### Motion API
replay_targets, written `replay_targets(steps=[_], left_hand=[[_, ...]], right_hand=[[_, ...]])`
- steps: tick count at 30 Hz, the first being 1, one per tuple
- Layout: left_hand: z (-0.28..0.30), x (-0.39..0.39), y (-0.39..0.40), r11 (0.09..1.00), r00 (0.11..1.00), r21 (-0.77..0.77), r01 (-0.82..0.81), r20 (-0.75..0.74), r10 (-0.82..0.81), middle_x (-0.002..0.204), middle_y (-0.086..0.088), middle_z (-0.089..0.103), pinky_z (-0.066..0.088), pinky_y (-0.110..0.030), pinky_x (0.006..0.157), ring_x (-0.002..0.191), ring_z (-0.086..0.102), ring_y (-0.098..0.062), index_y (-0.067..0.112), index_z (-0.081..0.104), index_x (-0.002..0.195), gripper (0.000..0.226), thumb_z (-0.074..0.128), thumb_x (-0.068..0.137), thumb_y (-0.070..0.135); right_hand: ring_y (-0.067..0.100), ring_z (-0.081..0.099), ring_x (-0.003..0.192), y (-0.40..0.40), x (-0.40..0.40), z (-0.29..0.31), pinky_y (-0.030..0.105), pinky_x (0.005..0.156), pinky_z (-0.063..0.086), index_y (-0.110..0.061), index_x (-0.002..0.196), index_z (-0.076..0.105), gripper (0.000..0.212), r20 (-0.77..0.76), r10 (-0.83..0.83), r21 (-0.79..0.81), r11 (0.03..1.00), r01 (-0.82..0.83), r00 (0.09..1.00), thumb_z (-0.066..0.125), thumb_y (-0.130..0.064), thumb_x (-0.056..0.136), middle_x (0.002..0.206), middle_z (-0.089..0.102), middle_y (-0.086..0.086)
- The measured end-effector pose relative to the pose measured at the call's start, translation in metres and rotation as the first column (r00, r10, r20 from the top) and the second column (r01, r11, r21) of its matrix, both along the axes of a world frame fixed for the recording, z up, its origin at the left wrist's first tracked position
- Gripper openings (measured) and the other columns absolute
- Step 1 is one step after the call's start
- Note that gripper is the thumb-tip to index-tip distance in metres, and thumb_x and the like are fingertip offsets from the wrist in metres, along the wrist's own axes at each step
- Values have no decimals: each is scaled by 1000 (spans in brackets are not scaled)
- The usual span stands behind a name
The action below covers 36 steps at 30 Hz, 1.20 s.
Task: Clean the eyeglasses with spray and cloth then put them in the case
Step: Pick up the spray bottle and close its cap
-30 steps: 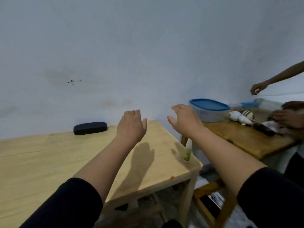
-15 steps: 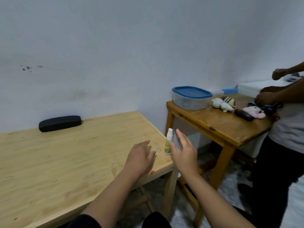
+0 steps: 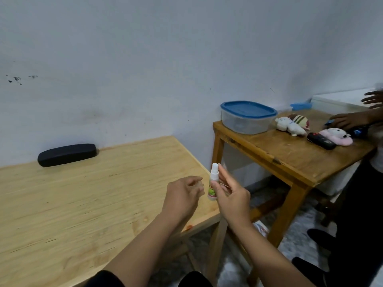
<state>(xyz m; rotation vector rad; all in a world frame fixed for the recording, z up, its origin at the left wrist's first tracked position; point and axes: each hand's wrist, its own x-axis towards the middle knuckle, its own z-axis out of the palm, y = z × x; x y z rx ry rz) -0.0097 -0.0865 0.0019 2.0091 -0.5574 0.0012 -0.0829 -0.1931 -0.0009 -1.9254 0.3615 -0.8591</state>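
Observation:
A small white spray bottle (image 3: 213,184) with a green label stands upright at the right front corner of the light wooden table (image 3: 83,204). My right hand (image 3: 232,195) is at the bottle, thumb on its front and fingers stretched behind it, still apart. My left hand (image 3: 182,195) hovers just left of the bottle with loosely curled fingers, holding nothing. A black eyeglass case (image 3: 67,154) lies shut at the back of the table against the wall. No eyeglasses or cloth are in view.
A darker wooden table (image 3: 290,160) stands to the right across a narrow gap. It carries a blue-lidded plastic container (image 3: 247,117), plush toys (image 3: 292,124) and a black remote (image 3: 321,140). Another person's hands (image 3: 350,120) and dark legs are at the far right.
My view dropped and turned right. Both hands came down from in front of the wall to the table corner, and my right hand reached the spray bottle.

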Motion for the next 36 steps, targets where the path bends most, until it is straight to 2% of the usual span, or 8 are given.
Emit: replay_targets(steps=[5,9,12,19,24,28,32,36], left_hand=[[31,9,-4,983,996,-181,10,87,5,103,8,70,43,-9,82,95,62,-2,27,67,110,27,67,82,26],[51,4,-12,972,991,-229,59,132,-29,88,15,65,46,-4,75,87,61,5,28,61,111,32,69,80,27],[53,3,-18,973,986,-208,101,155,-69,89,13,66,47,-9,78,88,62,2,25,61,100,24,71,78,26],[43,3,-20,983,973,-106,152,192,-130,89,17,65,47,-13,83,87,60,6,28,64,97,16,67,82,30],[34,7,-13,987,978,-74,140,166,-126,103,9,70,48,-17,87,92,61,2,27,63,111,27,63,85,31],[17,9,-1,985,987,163,62,135,-85,126,2,61,41,-29,98,117,55,-17,25,55,126,35,53,91,33],[-11,10,6,872,977,483,81,134,-164,146,-1,41,29,-34,113,135,34,-19,23,38,139,47,42,94,38],[-18,12,7,825,965,560,75,167,-201,152,1,30,17,-33,118,142,19,-16,21,31,143,49,32,97,39]], right_hand=[[-22,56,91,-5,0,-3,0,70,46,-17,132,50,50,23,59,76,995,-61,998,64,-6,85,120,60,-3],[-5,62,99,-9,2,-5,5,73,49,-25,136,44,58,6,74,124,990,-74,997,65,-10,84,122,63,4],[8,62,105,-11,3,-4,5,69,49,-31,138,39,64,8,77,131,988,-78,997,65,-10,84,125,62,8],[3,62,106,-15,4,0,11,84,50,-67,119,29,74,-5,109,36,993,-109,994,63,-10,86,122,63,4],[-18,56,93,-20,6,4,-1,72,44,-49,124,41,56,-48,144,-89,985,-148,988,60,-10,88,121,60,0],[-14,56,87,-21,8,5,-1,69,45,-45,127,43,54,-91,124,-160,978,-137,988,61,-13,88,114,61,0],[-6,60,86,-22,8,3,3,70,48,-54,124,34,65,-127,150,-182,968,-172,980,65,-13,85,107,60,-2],[2,63,84,-19,8,0,15,74,53,-68,116,21,76,-156,120,-230,961,-154,981,67,-17,83,97,58,-6]])
